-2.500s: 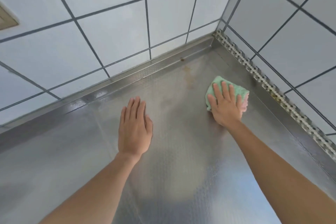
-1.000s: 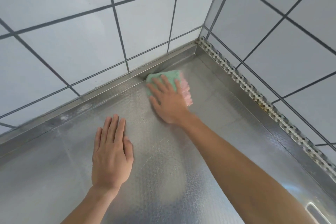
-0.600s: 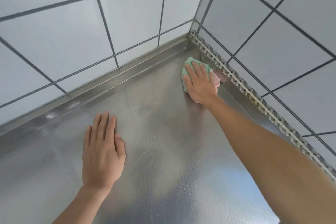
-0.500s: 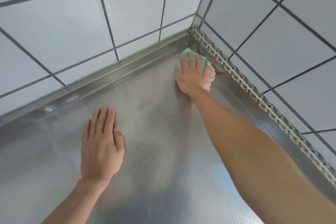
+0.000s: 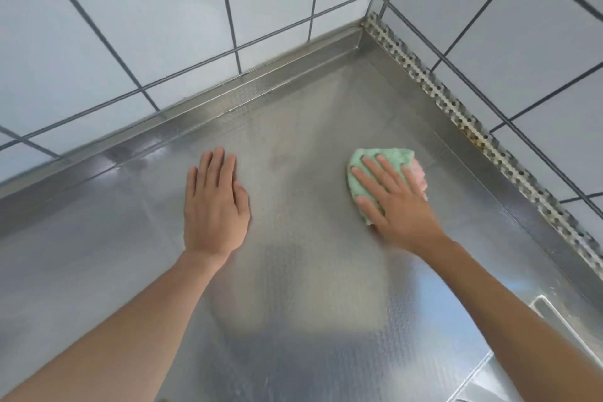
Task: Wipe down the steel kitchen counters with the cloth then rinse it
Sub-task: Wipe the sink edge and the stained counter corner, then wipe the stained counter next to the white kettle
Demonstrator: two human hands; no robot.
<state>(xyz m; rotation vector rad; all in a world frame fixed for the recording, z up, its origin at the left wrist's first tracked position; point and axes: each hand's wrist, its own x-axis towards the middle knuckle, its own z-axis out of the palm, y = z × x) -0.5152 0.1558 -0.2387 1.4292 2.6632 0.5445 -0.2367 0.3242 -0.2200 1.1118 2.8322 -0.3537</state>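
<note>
Cloth, green terry with a pink edge, lies bunched on the steel worktop, to the right of centre and clear of the back corner. We see no writing or labels anywhere. Going from left to right: our left hand rests flat on the embossed, dimpled metal, fingers straight and together, holding nothing. Our right hand presses down on the cloth with fingers spread and extended, not curled around it. Behind run white glazed wall tiles with dark grout, and a perforated metal strip lines the right edge. Half a second ago the cloth was tucked into the far corner; it has since been drawn back toward us.
</note>
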